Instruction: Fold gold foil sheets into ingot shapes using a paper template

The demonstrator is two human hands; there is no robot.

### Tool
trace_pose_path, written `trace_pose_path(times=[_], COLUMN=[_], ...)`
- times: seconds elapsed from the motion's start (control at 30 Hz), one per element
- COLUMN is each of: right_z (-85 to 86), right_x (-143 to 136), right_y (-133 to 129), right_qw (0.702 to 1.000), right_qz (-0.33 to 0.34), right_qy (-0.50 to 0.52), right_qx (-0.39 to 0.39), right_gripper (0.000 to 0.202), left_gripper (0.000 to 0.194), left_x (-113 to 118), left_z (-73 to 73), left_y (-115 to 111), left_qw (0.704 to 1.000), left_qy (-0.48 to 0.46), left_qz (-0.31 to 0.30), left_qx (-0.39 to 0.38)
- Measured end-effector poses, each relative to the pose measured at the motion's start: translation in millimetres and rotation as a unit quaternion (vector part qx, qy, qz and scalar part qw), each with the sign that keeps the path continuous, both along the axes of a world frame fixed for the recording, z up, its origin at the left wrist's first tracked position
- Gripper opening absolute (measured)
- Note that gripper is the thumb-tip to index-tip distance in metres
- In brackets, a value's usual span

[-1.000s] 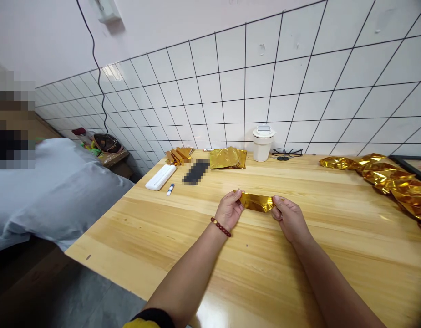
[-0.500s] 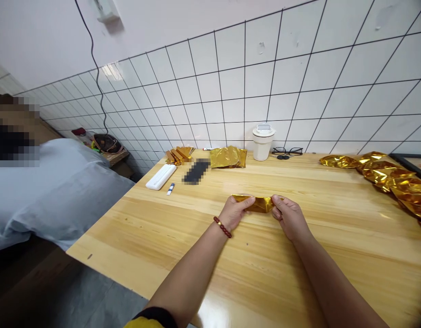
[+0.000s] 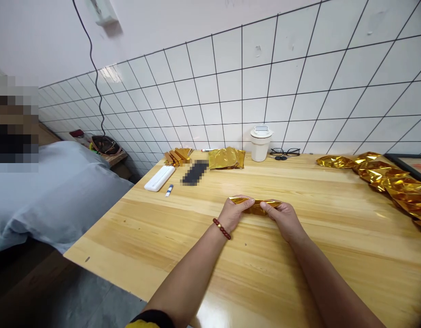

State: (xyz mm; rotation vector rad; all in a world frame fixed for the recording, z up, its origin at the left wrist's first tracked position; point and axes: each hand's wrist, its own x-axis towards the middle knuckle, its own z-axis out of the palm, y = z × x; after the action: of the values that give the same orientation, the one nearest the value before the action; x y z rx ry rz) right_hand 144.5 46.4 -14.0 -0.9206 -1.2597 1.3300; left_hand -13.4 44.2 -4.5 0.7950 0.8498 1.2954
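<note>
Both hands are on the gold foil (image 3: 255, 210), directly this side of the cup (image 3: 260, 146), and here's the grip! The left hand (image 3: 235, 211) closes round the left end, thumb pressed flat along the near face, fingers tucked behind. The right hand (image 3: 282, 219) matches it, thumb laid over the foil, fingers curled out of sight at the back. The thumbs sit close together, with the foil's top edge bent and shining between and beyond them. Whether it touches the table (image 3: 254, 278) beneath, I can't tell. A beaded bracelet (image 3: 221, 229) circles the left wrist, also on the cup's near side.

Round the field we go! Just left of the cup lies a stack of gold sheets (image 3: 225, 158), a pen (image 3: 207, 150) behind it. Farther left of the cup: a blurred-out dark slab (image 3: 195, 172), a bunch of strips (image 3: 178, 156), a white case (image 3: 159, 178) and a little stick (image 3: 169, 190). Glasses (image 3: 285, 151) rest just to the cup's right. Well off to its right sprawls crumpled foil (image 3: 376, 174), beside a dark frame (image 3: 406, 167). And far left of the cup, a person in grey (image 3: 60, 191), head blurred out!
</note>
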Motion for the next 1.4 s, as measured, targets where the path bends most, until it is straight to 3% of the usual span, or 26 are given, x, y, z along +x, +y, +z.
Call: trace_pose_path(times=[0.33, 0.57, 0.83, 1.1, 1.4], right_z=[2.3, 2.1, 4.3, 2.4, 4.5], right_x=[1.7, 4.8, 10.1, 5.4, 8.7], right_y=[-1.1, -0.5, -2.7, 3.0, 0.2], right_qw=[1.000, 0.997, 0.994, 0.988, 0.974], right_qz=[0.011, 0.052, 0.092, -0.013, 0.070], right_qy=[0.001, 0.022, 0.025, 0.126, 0.182], right_qx=[-0.026, -0.046, -0.052, -0.084, -0.111], right_gripper=[0.032, 0.033, 0.038, 0.029, 0.034], left_gripper=[0.031, 0.035, 0.036, 0.032, 0.033], left_x=[-0.1, -5.2, -4.7, -5.2, -3.4], left_z=[3.1, 6.5, 3.1, -0.8, 0.3], left_y=[-2.6, -3.1, -4.3, 3.8, 0.0], left_qw=[0.998, 0.995, 0.992, 0.994, 0.988], left_qy=[0.053, 0.029, 0.017, -0.094, -0.141], left_qz=[-0.030, -0.097, -0.119, -0.045, -0.057], left_qx=[0.029, 0.021, 0.035, -0.040, -0.037])
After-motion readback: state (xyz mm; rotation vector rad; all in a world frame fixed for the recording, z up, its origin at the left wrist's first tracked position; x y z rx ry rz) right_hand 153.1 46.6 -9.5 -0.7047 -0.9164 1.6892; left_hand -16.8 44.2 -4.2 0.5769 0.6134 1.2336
